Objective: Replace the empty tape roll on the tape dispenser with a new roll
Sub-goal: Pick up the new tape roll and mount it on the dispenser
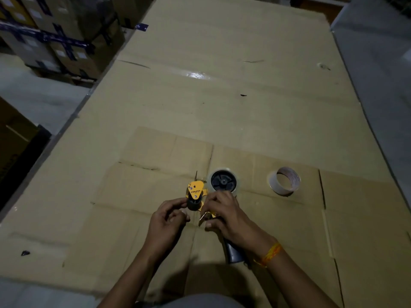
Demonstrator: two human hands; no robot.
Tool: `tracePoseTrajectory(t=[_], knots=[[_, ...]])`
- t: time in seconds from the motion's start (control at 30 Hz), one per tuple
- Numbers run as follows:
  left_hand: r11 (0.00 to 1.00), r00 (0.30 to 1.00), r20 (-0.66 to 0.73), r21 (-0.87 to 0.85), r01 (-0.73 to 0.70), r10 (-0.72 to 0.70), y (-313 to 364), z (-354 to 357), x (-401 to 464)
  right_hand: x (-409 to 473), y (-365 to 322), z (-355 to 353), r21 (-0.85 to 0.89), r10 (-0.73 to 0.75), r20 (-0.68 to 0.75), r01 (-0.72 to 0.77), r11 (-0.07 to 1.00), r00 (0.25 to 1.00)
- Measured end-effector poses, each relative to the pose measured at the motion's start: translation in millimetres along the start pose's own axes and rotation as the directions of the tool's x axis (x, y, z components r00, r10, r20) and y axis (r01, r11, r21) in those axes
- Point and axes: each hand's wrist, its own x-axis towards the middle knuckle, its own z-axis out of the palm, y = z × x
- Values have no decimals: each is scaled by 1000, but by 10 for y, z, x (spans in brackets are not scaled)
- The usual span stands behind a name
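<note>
A yellow tape dispenser (195, 192) lies flat on the cardboard sheet (222, 96) in front of me, its dark handle (233, 252) pointing toward me. A clear tape roll (223, 181) sits on its black hub. An empty cardboard core (284, 180) lies on the sheet to the right, apart from the dispenser. My right hand (224, 216) rests over the dispenser's middle, fingers pinched near the metal flap. My left hand (166, 221) is beside the black roller at the front, fingers curled; whether it pinches the tape end is not visible.
Stacked cartons with dark blue tape (55, 36) stand at the far left beyond the sheet's edge. A grey floor strip (378, 63) runs along the right. A small dark scrap (25, 252) lies near the left front.
</note>
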Motion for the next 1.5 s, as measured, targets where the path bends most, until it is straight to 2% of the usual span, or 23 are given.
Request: tracePoseTrajectory(t=[0.1, 0.2, 0.27, 0.33, 0.43, 0.67, 0.8, 0.93, 1.0, 1.1, 1.17, 1.27, 1.37, 1.5], knots=[[1000, 1000, 1, 7, -1, 1, -14, -6, -7, 9, -41, -118, 109, 63, -38, -58, 992, 997], [1000, 1000, -10, -8, 23, -24, -29, -1, -13, 66, -22, -272, 86, 174, -308, -154, 984, 935], [998, 999, -14, -52, 41, -42, -43, 10, -10, 149, 61, -379, 43, 281, -389, -287, 957, 877], [995, 999, -20, -86, 44, -46, -62, 17, 4, 256, 150, -444, -43, 362, -311, -393, 918, 879], [993, 999, 14, -111, 35, -34, -77, 26, 16, 392, 254, -482, -180, 360, -192, -393, 902, 913], [993, 1000, 4, -118, -1, 1, -67, 34, 6, 575, 453, -744, -136, 349, 116, -334, 933, 930], [992, 991, -42, 19, -124, 125, 23, 99, -80, 643, 495, -823, -112, 307, 269, -287, 951, 913], [957, 967, -75, 176, -230, 245, 222, 202, -100, 685, 487, -878, -127, 287, 339, -259, 957, 896], [915, 943, -64, 271, -300, 328, 323, 232, -70, 702, 492, -881, -146, 290, 356, -254, 956, 888], [766, 876, 7, 481, -426, 482, 451, 292, 32, 723, 498, -887, -165, 299, 363, -255, 953, 883], [655, 868, 35, 640, -400, 496, 535, 365, 116, 735, 495, -883, -174, 305, 357, -257, 950, 883], [508, 896, 25, 817, -274, 442, 628, 484, 271, 740, 490, -868, -188, 312, 351, -260, 947, 883], [410, 953, 32, 898, -160, 302, 753, 568, 389, 734, 481, -851, -198, 310, 344, -254, 947, 886], [266, 981, 73, 957, -119, 178, 830, 674, 479, 739, 463, -838, -234, 307, 345, -236, 943, 887]])
